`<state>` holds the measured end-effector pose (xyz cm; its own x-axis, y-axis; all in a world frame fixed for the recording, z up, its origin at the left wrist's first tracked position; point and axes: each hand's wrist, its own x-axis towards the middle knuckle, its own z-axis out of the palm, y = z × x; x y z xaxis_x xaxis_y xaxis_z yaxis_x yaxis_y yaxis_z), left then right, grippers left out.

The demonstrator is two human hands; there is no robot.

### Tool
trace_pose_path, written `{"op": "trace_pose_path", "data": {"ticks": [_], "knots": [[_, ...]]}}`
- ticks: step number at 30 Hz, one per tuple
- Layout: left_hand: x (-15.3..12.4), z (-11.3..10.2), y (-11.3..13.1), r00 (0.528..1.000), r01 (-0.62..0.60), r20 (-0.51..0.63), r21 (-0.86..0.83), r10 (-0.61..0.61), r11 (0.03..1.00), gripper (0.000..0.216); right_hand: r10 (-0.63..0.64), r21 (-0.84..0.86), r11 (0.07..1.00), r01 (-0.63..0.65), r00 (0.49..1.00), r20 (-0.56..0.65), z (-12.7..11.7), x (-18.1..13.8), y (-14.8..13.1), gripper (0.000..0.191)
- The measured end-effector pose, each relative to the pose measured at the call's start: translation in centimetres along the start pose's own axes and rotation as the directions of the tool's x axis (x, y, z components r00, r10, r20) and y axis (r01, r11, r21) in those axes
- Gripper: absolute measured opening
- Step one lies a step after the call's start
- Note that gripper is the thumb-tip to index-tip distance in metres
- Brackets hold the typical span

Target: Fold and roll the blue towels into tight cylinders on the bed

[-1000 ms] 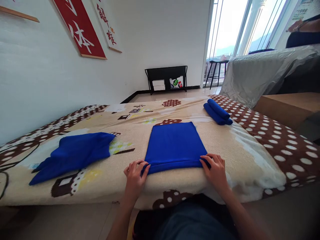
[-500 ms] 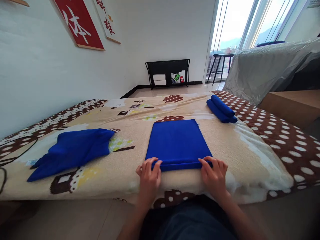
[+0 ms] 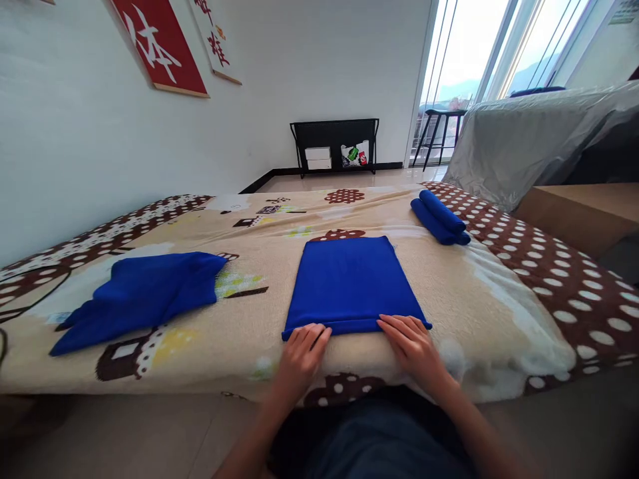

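Right of the loose blue cloth (image 3: 140, 299), my left hand (image 3: 302, 349) and right hand (image 3: 412, 346) have released the corners and slid inward, lying flat and open on the near edge of the folded blue towel (image 3: 352, 279), mid-blanket (image 3: 499, 299).

Folded towel (image 3: 352, 283) centred on blanket (image 3: 499, 313), loose towel (image 3: 142, 299) left of it, rolled towels (image 3: 440, 217) behind right
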<state>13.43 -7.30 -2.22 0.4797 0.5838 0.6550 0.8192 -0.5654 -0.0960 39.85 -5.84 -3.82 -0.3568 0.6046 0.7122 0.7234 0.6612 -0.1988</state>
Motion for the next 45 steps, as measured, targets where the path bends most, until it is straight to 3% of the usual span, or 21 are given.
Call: {"op": "trace_pose_path", "data": {"ticks": [3, 7, 14, 18, 25, 33, 41, 45], "knots": [[-2.3, -1.8, -2.3, 0.999, -0.015, 0.041, -0.019, 0.016, 1.000, 0.042, -0.066, 0.001, 0.998, 0.066, 0.991, 0.119, -2.3, -1.4, 2.1, 0.043], [-4.2, -2.9, -4.5, 0.999, 0.046, 0.002, -0.011, -0.046, 0.999, 0.045, -0.062, -0.037, 0.997, 0.071, 0.976, 0.210, -4.4, -2.7, 4.6, 0.048], [-4.6, -3.3, -5.3, 0.972, 0.236, 0.009, -0.090, -0.236, 0.968, 0.032, 0.003, -0.100, 0.995, 0.023, 0.968, 0.250, -6.1, -3.7, 7.1, 0.046], [-4.1, -3.7, -5.6, 0.951, 0.307, 0.061, -0.128, -0.302, 0.943, 0.025, 0.025, -0.146, 0.989, 0.011, 0.968, 0.248, -6.1, -3.5, 7.4, 0.042], [-4.0, -3.7, -6.1, 0.942, 0.335, 0.027, -0.139, -0.335, 0.932, 0.021, 0.114, -0.153, 0.983, -0.100, 0.990, 0.084, -5.1, -3.4, 8.0, 0.031], [-4.9, -2.6, -6.3, 0.942, 0.324, -0.043, -0.147, -0.333, 0.935, 0.028, 0.070, -0.060, 0.996, -0.065, 0.994, 0.082, -4.9, -3.7, 8.2, 0.030], [-4.1, -3.4, -6.5, 0.979, 0.201, 0.026, -0.052, -0.200, 0.978, 0.031, 0.132, -0.018, 0.991, -0.131, 0.983, 0.124, -5.5, -3.1, 8.3, 0.021], [-3.1, -3.3, -7.5, 0.961, 0.275, 0.038, -0.142, -0.273, 0.951, 0.023, 0.194, 0.023, 0.979, -0.201, 0.965, 0.176, -5.4, -1.6, 8.8, 0.022]]}}
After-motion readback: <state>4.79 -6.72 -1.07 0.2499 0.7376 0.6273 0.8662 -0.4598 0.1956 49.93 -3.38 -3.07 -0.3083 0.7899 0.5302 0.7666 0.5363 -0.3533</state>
